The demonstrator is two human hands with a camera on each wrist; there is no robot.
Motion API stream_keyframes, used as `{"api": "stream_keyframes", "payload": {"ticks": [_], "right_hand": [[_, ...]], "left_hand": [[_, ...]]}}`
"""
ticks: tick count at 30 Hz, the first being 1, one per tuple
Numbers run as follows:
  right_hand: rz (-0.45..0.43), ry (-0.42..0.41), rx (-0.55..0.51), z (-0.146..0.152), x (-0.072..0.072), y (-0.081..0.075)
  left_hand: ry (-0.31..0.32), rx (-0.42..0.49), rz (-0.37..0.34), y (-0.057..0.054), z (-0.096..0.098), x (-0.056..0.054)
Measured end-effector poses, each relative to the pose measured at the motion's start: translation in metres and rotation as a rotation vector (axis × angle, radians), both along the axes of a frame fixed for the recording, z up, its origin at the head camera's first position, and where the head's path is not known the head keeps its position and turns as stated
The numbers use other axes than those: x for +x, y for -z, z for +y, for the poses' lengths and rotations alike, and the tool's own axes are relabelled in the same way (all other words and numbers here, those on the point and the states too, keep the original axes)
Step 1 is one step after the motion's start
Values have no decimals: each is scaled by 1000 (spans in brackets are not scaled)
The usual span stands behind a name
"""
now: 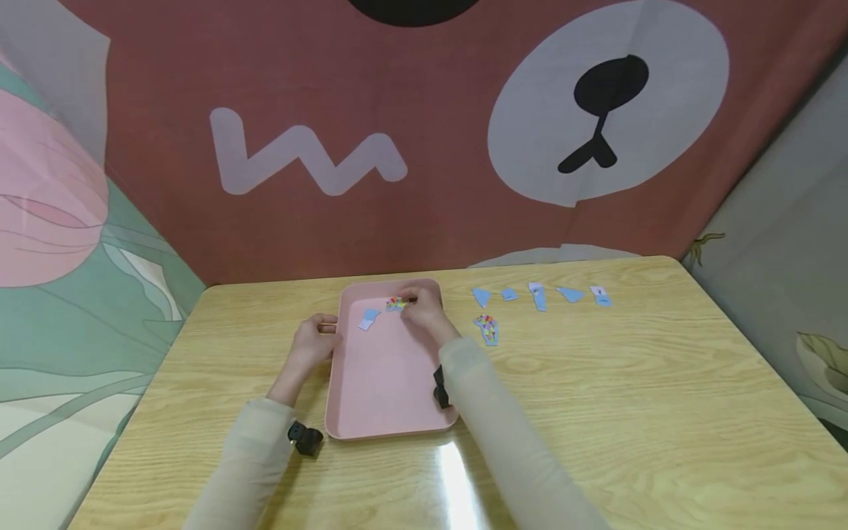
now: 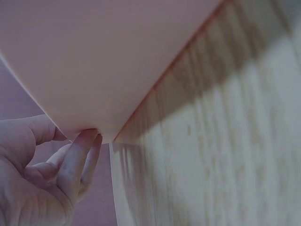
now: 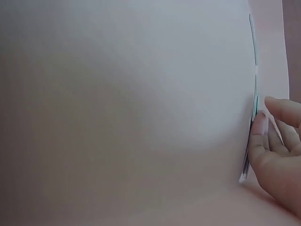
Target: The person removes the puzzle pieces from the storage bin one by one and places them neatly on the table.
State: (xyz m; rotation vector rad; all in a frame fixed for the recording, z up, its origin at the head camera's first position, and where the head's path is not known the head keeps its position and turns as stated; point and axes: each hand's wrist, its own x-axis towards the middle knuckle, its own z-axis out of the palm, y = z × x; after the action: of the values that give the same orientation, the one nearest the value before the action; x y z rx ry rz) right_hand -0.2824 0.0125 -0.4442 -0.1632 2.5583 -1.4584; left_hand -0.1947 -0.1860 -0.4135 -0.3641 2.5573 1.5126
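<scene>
A shallow pink tray lies on the table. My left hand grips its left side, thumb over the rim and fingertips against the outer wall, as the left wrist view shows. Inside the tray, my right hand touches a colourful puzzle piece near the far end and covers its right part. In the right wrist view, a bent finger presses on a thin flat piece seen edge-on, with another digit held apart from it. A blue-and-white piece lies to the left on the tray floor.
Right of the tray, several blue pieces form a loose row towards the table's far edge. A multicoloured piece lies nearer, below the row. Behind the wooden table hangs a brown printed cloth.
</scene>
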Motion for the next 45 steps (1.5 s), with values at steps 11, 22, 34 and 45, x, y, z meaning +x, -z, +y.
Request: {"api": "stream_keyframes", "payload": {"ticks": [11, 22, 34, 45], "right_hand": [[-5, -2, 26, 0, 2, -1], [46, -112, 137, 0, 4, 0], [44, -67, 149, -1, 8, -2], [51, -25, 6, 0, 9, -1]], "left_hand": [[-8, 11, -8, 0, 0, 0], [-7, 17, -2, 0, 1, 0], [-9, 17, -4, 0, 1, 0], [-6, 24, -2, 0, 1, 1]]}}
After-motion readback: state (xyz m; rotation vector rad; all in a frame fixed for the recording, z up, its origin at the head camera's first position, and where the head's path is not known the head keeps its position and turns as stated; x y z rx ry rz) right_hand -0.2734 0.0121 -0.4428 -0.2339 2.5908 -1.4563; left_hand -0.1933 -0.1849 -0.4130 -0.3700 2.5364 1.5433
